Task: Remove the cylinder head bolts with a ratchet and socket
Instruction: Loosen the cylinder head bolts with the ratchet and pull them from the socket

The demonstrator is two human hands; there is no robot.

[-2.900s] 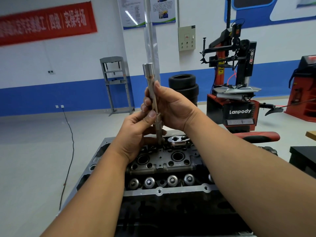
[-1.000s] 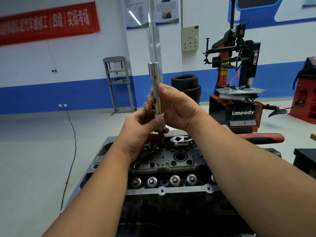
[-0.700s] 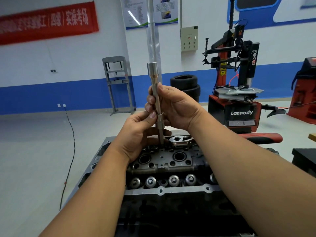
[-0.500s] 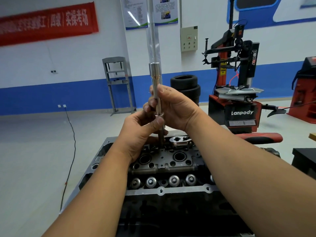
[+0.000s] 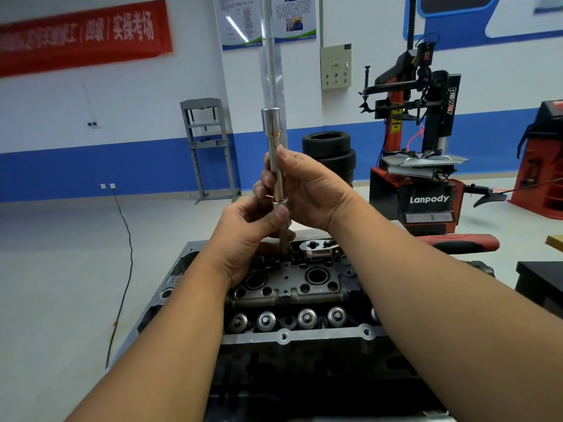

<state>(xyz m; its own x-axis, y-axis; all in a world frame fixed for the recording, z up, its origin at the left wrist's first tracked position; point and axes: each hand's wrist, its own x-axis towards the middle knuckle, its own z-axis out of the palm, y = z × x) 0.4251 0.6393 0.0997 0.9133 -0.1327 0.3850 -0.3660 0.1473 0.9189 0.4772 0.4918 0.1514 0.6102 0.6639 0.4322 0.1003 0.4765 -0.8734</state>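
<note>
Here, the person is standing over a dark grey metal cylinder head (image 5: pixel 292 287) that is sitting on its engine block, and both bare hands are meeting above its far part. The right hand (image 5: pixel 307 190) is holding a long, shiny steel socket extension bar (image 5: pixel 275 166) upright; its fingers (image 5: pixel 263 181) are curling around the middle of the bar, with the thumb pressing from the near side. The wider socket end (image 5: pixel 271 120) of the bar is pointing up. The left hand (image 5: pixel 246 239) is sitting just below the right one, and its thumb and fingers are pinching the lower part of the tool, where a dark long bolt (image 5: pixel 285 242) is hanging down into a hole of the cylinder head. A thin metal ring is showing on the bar between the two hands. Just beside the bolt, on the far edge of the head, a shiny steel ratchet head (image 5: pixel 318 249) is lying flat. Behind, a red and black tyre changing machine (image 5: pixel 420 166) is standing near a stack of black tyres (image 5: pixel 330 153) against the blue and white wall.
</note>
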